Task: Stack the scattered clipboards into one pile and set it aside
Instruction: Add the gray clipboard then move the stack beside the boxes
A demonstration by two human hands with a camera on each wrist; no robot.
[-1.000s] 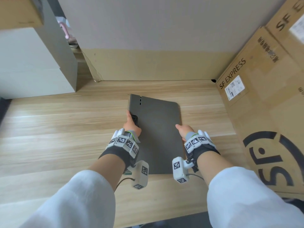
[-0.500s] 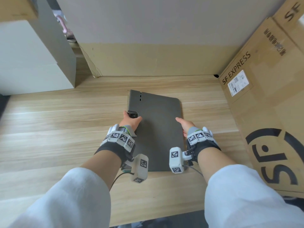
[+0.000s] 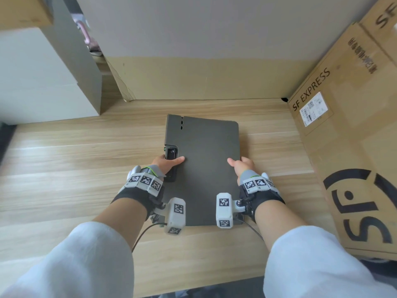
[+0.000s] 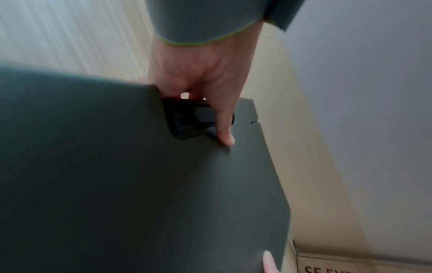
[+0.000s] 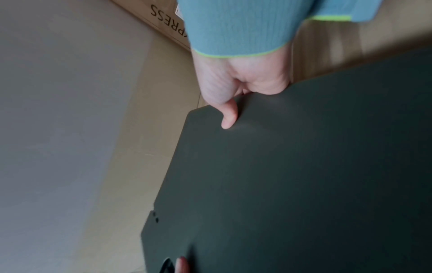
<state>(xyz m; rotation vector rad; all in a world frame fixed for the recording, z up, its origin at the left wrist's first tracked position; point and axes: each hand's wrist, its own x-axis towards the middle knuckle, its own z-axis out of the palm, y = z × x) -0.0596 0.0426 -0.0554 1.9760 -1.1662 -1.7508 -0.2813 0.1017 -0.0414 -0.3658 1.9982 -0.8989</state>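
Note:
A dark grey pile of clipboards (image 3: 206, 160) lies over the middle of the wooden table (image 3: 71, 179), its black clip (image 3: 171, 153) on the left edge. My left hand (image 3: 166, 164) grips the pile's left edge at the clip, thumb on top. My right hand (image 3: 241, 165) grips the right edge, thumb on the top face. The left wrist view shows the pile (image 4: 140, 184) with the left hand (image 4: 205, 88) at the black clip (image 4: 194, 118). The right wrist view shows the right hand (image 5: 236, 88) with its thumb pressed on the pile (image 5: 292, 175); the fingers under the pile are hidden.
A large SF EXPRESS cardboard box (image 3: 348, 134) stands close on the right. A grey and tan board (image 3: 193, 61) closes the back. White boxes (image 3: 43, 78) stand at the back left. Bare wood lies left of the pile.
Both hands have carried the pile a little farther from me, toward the back board, keeping the same grips on its two side edges.

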